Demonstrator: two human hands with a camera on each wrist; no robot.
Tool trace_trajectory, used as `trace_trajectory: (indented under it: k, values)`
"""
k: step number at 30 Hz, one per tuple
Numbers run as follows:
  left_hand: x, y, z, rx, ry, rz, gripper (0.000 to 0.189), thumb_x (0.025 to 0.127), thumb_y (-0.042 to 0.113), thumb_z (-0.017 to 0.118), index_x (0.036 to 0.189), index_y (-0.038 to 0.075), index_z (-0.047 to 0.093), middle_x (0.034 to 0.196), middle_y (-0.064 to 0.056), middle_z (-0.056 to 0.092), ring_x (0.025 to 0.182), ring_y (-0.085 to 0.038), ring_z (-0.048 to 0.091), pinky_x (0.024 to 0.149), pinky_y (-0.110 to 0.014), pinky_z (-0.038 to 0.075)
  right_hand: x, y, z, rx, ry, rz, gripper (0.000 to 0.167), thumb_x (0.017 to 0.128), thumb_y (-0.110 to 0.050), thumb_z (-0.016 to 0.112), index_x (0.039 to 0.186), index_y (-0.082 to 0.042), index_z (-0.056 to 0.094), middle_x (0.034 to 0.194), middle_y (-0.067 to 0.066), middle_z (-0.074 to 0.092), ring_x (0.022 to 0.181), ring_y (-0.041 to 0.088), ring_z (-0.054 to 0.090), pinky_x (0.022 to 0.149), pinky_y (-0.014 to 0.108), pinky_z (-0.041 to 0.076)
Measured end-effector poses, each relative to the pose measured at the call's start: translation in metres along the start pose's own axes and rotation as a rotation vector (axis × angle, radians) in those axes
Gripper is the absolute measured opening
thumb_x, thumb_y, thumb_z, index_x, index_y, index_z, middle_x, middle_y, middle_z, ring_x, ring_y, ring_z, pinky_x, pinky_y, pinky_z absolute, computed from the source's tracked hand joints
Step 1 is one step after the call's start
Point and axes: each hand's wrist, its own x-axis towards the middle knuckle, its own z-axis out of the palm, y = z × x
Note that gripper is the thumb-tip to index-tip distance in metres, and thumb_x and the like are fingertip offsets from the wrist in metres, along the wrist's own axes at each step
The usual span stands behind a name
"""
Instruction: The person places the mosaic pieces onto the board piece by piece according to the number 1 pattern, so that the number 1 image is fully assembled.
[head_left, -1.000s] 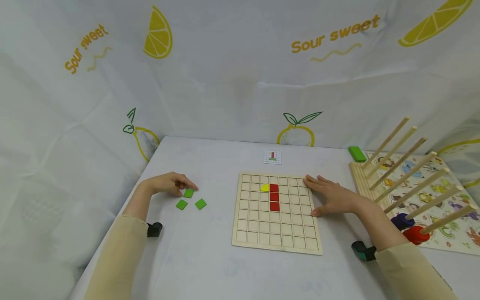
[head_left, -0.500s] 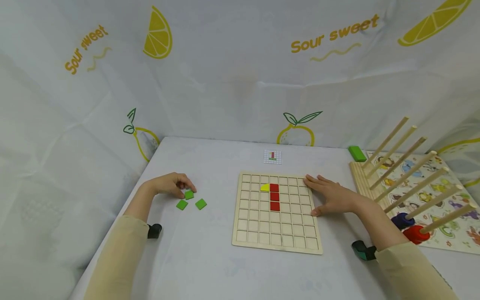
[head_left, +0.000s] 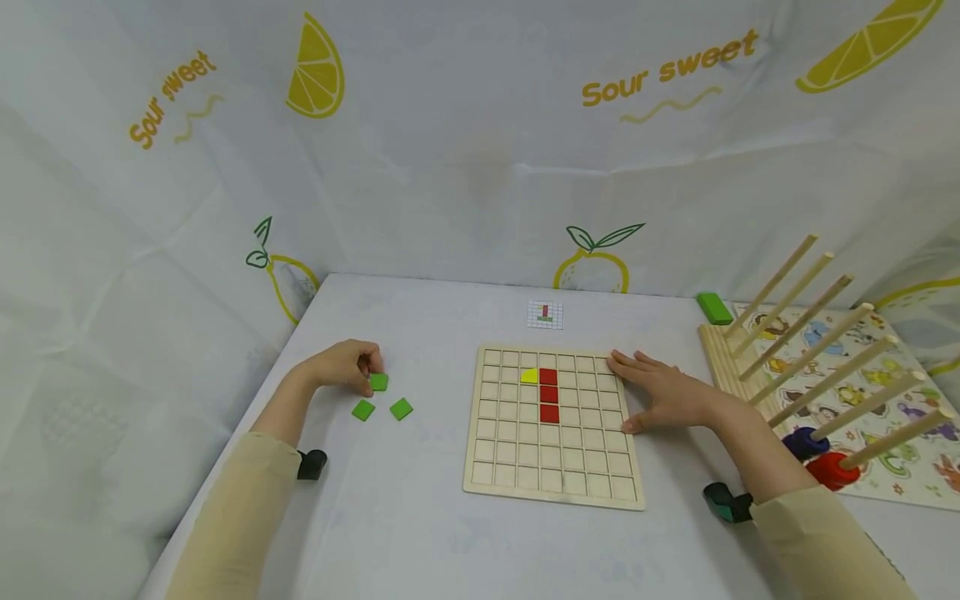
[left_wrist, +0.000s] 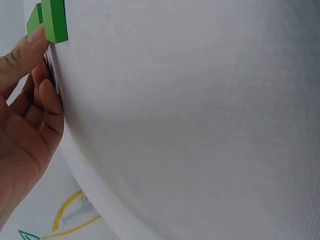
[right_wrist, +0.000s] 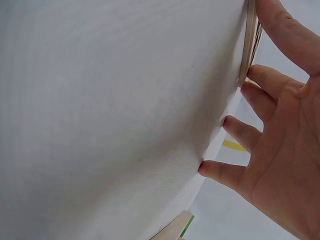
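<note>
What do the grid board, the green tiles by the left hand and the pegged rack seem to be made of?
Grid board: probably wood or plywood, matte, going by its pale tan surface and edge.
Green tiles: painted wood or plastic, fairly matte; even colour and crisp edges leave it open.
Pegged rack: likely wood, unpainted-looking, from its tan pegs and base.

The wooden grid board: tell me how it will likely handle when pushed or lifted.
The board looks thin but flat and straight-edged, so it is probably stiff. Lying flat on the table, it should slide rather than tip or roll. The red tiles and yellow piece sit uncovered in its cells, so tilting might spill them.
</note>
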Motion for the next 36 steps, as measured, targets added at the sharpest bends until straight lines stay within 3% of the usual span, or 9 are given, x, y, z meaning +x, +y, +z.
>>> trace_trajectory:
  k: [9,23,36]
  values:
    - [0.001,0.009,-0.001,0.012,0.067,-0.047,0.02,0.075,0.003,0.079,0.081,0.004,0.06,0.083,-0.003,0.065,0.077,-0.013,0.055,0.075,-0.027,0.044,-0.001,0.0,-0.001,0.002,-0.001,-0.01,0.109,0.072,-0.057,0.079,0.154,-0.005,0.029,0.163,0.02,0.023,0.148,0.053,0.016,0.107,0.081,0.014]
    - [0.021,0.039,0.01,-0.026,0.125,0.041,0.016,0.08,0.007,0.078,0.089,0.008,0.064,0.085,-0.002,0.066,0.079,-0.015,0.057,0.078,-0.029,0.047,0.0,0.001,-0.002,0.003,-0.003,-0.01,0.109,0.072,-0.057,0.079,0.155,-0.005,0.029,0.163,0.019,0.022,0.148,0.053,0.015,0.107,0.08,0.013]
    - [0.036,0.081,0.03,-0.025,0.036,0.09,0.013,0.081,0.01,0.078,0.093,0.011,0.072,0.09,-0.002,0.071,0.084,-0.014,0.063,0.079,-0.027,0.05,0.0,0.001,0.0,0.005,-0.001,-0.007,0.11,0.071,-0.058,0.079,0.155,-0.006,0.03,0.163,0.018,0.024,0.148,0.052,0.016,0.107,0.081,0.015]
